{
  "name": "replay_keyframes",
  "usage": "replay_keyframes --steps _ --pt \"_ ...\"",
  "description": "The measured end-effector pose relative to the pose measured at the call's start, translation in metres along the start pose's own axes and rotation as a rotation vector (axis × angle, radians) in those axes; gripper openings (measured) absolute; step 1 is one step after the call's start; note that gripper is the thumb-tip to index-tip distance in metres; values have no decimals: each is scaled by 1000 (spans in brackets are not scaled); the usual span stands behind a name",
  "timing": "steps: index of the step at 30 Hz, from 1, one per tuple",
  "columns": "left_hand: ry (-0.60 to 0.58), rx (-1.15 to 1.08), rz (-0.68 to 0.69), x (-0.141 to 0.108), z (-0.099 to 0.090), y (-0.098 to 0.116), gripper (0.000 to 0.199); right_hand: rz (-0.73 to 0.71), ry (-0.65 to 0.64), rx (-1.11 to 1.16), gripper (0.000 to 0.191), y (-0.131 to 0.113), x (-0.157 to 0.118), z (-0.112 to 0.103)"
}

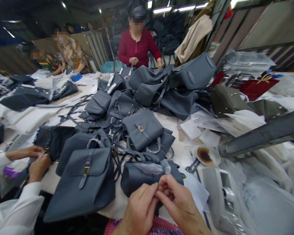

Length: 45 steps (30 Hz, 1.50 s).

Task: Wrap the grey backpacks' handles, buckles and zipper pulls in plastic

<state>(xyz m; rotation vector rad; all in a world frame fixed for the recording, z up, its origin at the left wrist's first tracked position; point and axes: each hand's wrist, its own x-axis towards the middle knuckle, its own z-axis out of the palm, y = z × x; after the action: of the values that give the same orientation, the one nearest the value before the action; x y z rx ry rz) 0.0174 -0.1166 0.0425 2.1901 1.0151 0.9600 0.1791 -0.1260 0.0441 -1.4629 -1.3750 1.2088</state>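
Observation:
My left hand (142, 204) and my right hand (175, 199) meet at the front of the table, their fingertips pinched together. Whatever lies between the fingers is too small or hidden to make out. Just behind them a dark blue-grey handbag (137, 178) lies on its side, its handle wrapped in clear plastic (152, 168). To the left leans a larger flap bag (93, 178) with a gold buckle (86, 169). Beyond, another flap bag (144, 129) rests on top of a heap of similar bags.
At left, a co-worker's hands (39, 163) work on a dark bag (55, 138). Another person (139, 45) stands across the table behind piled bags (191, 73). A metal beam (262, 133) slants in from the right, near a stained dish (212, 156) and a grey machine-like object (214, 192).

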Motion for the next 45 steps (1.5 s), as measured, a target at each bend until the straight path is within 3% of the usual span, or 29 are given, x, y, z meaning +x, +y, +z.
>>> replay_keyframes --steps 3,7,9,11,15,18,20,23,27,31,34,40,45 --pt "5 -241 -270 1 3 2 26 108 -50 164 11 0 -3 -5" --pt "-77 -708 -816 4 9 4 25 306 18 439 30 16 -11 -8" --pt "-114 -906 -967 7 10 6 30 355 45 491 37 23 -14 -7" --pt "-154 -990 -1034 9 9 9 30 374 37 523 40 25 -15 -4" --pt "-208 -1010 -1086 10 7 11 26 334 36 590 38 20 -12 0" --pt "-177 -1053 -1111 7 7 8 28 303 91 575 37 15 -8 1" --pt "-143 -1187 -1176 5 8 5 29 290 92 558 35 14 -6 2" --pt "-171 -1461 -1298 4 9 0 29 268 -15 552 32 14 -7 1" --pt "-230 -1680 -1307 4 10 -5 24 311 -73 548 43 20 -16 -6" --pt "-189 -1663 -1277 5 11 -5 22 325 -122 530 39 24 -28 -10" --pt "-175 -1623 -1291 5 12 -4 25 350 -89 580 37 25 -32 -8" --pt "-229 -1595 -1267 6 12 -1 25 483 -44 706 40 31 -29 3" --pt "-300 -1499 -1223 4 19 -1 28 490 79 819 40 33 -26 11"
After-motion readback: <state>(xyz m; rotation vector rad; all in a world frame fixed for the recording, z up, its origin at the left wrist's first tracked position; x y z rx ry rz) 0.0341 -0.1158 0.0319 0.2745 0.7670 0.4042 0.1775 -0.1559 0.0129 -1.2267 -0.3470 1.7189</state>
